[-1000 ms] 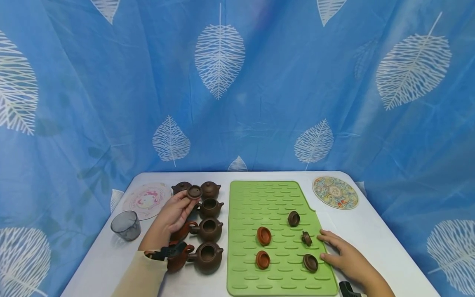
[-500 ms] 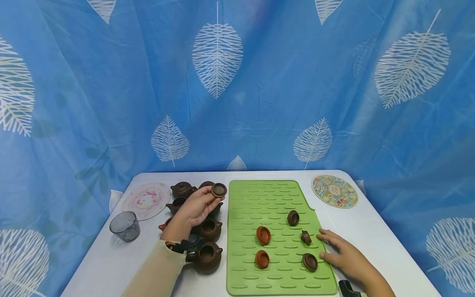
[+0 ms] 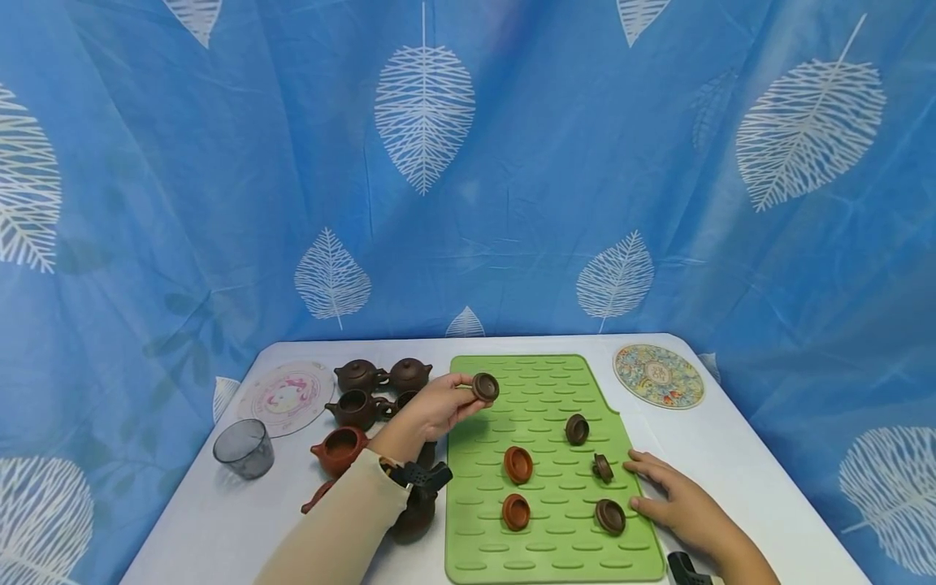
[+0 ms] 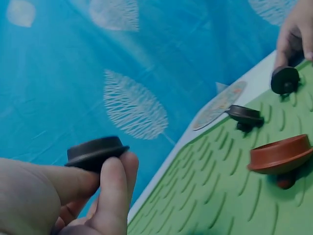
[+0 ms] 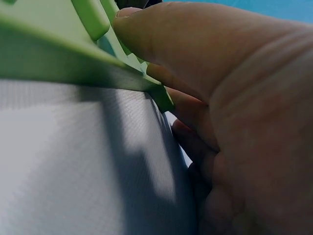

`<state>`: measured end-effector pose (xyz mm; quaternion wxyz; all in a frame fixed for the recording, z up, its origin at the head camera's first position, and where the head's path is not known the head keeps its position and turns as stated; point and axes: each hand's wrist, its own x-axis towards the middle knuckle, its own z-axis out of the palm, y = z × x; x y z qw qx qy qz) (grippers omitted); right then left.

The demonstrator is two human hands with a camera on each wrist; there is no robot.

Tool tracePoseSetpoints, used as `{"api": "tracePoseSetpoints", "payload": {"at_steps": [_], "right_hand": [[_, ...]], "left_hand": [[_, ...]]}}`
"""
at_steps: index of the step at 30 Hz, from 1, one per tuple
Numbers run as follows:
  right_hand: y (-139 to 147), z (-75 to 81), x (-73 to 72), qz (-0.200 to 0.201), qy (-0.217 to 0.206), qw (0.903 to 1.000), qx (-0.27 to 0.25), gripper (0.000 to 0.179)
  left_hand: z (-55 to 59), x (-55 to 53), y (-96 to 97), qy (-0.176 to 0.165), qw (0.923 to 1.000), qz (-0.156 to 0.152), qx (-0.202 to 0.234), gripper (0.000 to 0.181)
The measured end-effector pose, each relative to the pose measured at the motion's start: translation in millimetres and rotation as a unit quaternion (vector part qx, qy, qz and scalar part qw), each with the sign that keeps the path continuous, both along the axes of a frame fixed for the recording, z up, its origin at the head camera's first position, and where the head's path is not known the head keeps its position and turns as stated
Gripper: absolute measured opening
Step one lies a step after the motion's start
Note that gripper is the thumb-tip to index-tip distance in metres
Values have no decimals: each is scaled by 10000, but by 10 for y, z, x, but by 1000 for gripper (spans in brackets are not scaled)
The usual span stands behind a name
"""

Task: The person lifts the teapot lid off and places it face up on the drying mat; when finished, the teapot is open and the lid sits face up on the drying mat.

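Note:
My left hand (image 3: 437, 410) pinches a dark brown teapot lid (image 3: 486, 387) between thumb and fingers, held above the left side of the green mat (image 3: 526, 378). In the left wrist view the lid (image 4: 96, 149) is upside down, its hollow side up. My right hand (image 3: 676, 497) rests at the mat's right edge, fingers relaxed and holding nothing. Near its fingertips lie dark lids, one on its side (image 3: 603, 468) and one hollow side up (image 3: 610, 517). Another dark lid (image 3: 577, 429) lies farther back. Two reddish lids (image 3: 518, 465) lie toward the mat's middle.
Left of the mat stand several small teapots, dark brown ones (image 3: 358, 375) and reddish ones (image 3: 340, 449), partly hidden by my left arm. A grey glass cup (image 3: 244, 448) and a pink-patterned round mat (image 3: 288, 398) are farther left. A colourful round mat (image 3: 659, 375) lies at the back right.
My left hand has carried the dark lid rightward from over the teapots to over the green mat. My right hand has stayed in place.

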<state>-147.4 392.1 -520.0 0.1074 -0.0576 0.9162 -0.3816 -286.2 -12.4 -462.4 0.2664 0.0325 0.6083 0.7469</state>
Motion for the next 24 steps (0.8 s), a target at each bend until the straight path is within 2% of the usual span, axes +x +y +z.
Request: {"api": "tracePoseSetpoints", "payload": {"at_steps": [4,6,9,12,18,24], "right_hand": [[7,17,2,-7,8,10000,27,69],[12,25,0,5,18,10000,50,70],[16,29,-12,11,20,10000,50,70],[15,14,-23,18,20,10000,54,70],[-4,-17,-13,53,-6,10000,59,69],[0,15,-18,32,56,9999,129,69]], "left_hand": [[-55,-42,180,27,9989,-128,-460,24],[-84,-63,269,215,9959,-174,-857,21],[-124,-82,396,558,9860,-194,-1557,17],[-167,-92,498,647,9774,-307,-1990,15],[-259,-38,542,349,9713,-373,-2323,7],[-270,-3,544,532,9634,-210,-2617,6]]}}
